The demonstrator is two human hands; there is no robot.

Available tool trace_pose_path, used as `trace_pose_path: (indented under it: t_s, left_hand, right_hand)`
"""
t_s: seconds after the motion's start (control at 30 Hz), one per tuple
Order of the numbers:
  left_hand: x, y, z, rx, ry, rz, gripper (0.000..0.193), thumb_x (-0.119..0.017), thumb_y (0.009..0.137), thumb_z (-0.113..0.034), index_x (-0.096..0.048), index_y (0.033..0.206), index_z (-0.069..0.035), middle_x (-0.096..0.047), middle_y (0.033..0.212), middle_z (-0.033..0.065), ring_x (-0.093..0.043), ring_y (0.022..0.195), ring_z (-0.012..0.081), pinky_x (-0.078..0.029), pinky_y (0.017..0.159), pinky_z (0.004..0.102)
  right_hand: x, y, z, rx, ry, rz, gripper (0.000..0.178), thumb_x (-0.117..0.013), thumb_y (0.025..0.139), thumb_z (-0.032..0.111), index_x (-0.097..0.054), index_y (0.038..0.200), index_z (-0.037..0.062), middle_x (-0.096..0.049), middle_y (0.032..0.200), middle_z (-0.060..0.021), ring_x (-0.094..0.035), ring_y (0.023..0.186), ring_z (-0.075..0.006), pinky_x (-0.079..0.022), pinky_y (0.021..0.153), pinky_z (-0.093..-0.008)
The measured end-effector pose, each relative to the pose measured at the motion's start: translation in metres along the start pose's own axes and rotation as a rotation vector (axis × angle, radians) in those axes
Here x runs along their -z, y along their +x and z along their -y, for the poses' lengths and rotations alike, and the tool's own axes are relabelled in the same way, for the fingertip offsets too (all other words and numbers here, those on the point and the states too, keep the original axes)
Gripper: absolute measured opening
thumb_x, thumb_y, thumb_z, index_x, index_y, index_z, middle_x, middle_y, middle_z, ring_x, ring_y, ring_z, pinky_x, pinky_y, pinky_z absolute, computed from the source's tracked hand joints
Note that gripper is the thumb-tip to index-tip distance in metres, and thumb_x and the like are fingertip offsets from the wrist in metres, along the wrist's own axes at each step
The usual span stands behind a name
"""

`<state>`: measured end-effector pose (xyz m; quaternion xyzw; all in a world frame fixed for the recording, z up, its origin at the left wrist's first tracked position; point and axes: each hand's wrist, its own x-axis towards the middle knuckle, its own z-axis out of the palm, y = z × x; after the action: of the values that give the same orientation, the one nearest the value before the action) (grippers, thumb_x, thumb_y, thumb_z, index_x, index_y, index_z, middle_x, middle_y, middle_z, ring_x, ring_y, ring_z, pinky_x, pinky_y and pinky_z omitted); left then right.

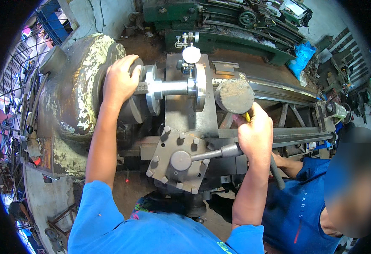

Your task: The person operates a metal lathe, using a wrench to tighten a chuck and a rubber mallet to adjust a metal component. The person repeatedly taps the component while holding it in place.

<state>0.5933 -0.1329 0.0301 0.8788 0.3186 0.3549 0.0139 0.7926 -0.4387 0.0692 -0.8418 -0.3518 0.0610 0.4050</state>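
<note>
My left hand [121, 80] lies over the lathe chuck [133, 111], its fingers curled around the rim. A shiny flanged steel shaft [175, 88] extends rightward from the chuck jaws. Behind the shaft's right flange stands a dial indicator [191, 55] on a jointed holder; I cannot tell whether its tip touches the metal. My right hand [255, 133] is closed round a mallet [235, 96] with a thick, round, grey head, raised to the right of the flange. A bit of yellow handle shows by my fingers, and its dark end sticks out below my hand.
In front of the shaft sits a square tool post [179, 158] with several bolts and a lever [219, 153] reaching under my right hand. Close at my right is another person in a blue shirt [297, 203]. A green lathe [228, 31] and a blue bag [303, 59] are behind.
</note>
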Motion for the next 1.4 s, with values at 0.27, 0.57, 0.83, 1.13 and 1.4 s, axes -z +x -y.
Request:
trace_pose_path:
  t_s: [0.27,0.57,0.83,1.13,1.4]
  left_hand:
    - [-0.014,-0.057,-0.008,-0.007,0.291,-0.076,0.052,-0.061,0.097,-0.017,-0.059,0.147,-0.009,-0.059,0.152,0.0106,-0.051,0.145,0.0293,-0.031,0.124,0.0478]
    - [0.007,-0.049,-0.01,0.044,0.145,-0.235,0.024,-0.075,0.089,-0.014,-0.073,0.112,-0.007,-0.074,0.097,0.0096,-0.067,0.091,0.0297,-0.051,0.091,0.0425]
    - [-0.002,0.033,0.018,0.039,-0.054,0.208,0.033,-0.07,0.094,-0.025,-0.075,0.119,-0.005,-0.075,0.122,0.0168,-0.066,0.12,0.0364,-0.051,0.105,0.0438]
    - [0.004,-0.007,0.004,-0.066,0.086,0.164,0.029,-0.068,0.096,-0.025,-0.076,0.118,-0.008,-0.074,0.127,0.0109,-0.06,0.134,0.0311,-0.04,0.117,0.0453]
    - [0.0,-0.05,-0.005,-0.15,0.149,-0.052,0.031,-0.072,0.093,-0.023,-0.077,0.121,-0.01,-0.073,0.128,0.006,-0.059,0.135,0.0313,-0.039,0.118,0.0508]
  right_hand:
    - [0.0,-0.001,0.0,0.016,0.041,-0.003,0.021,-0.077,0.087,0.008,-0.069,0.105,0.0001,-0.075,0.095,-0.0234,-0.073,0.097,-0.0441,-0.055,0.084,-0.0468]
    - [0.001,-0.001,0.0,-0.019,0.022,-0.007,0.022,-0.077,0.087,0.01,-0.069,0.105,0.001,-0.075,0.096,-0.0243,-0.072,0.098,-0.0454,-0.055,0.084,-0.0486]
    - [0.003,-0.002,0.003,-0.025,-0.003,-0.021,0.021,-0.076,0.088,0.01,-0.068,0.104,0.0009,-0.075,0.096,-0.0244,-0.072,0.1,-0.0456,-0.055,0.086,-0.0498]
    - [0.001,-0.001,0.0,-0.005,0.003,-0.017,0.021,-0.076,0.087,0.011,-0.068,0.104,0.0004,-0.075,0.095,-0.0248,-0.072,0.098,-0.0462,-0.055,0.085,-0.0497]
    - [0.001,-0.001,0.002,-0.017,0.011,-0.019,0.021,-0.076,0.087,0.011,-0.068,0.103,-0.0003,-0.075,0.095,-0.0243,-0.072,0.098,-0.0453,-0.055,0.085,-0.0489]
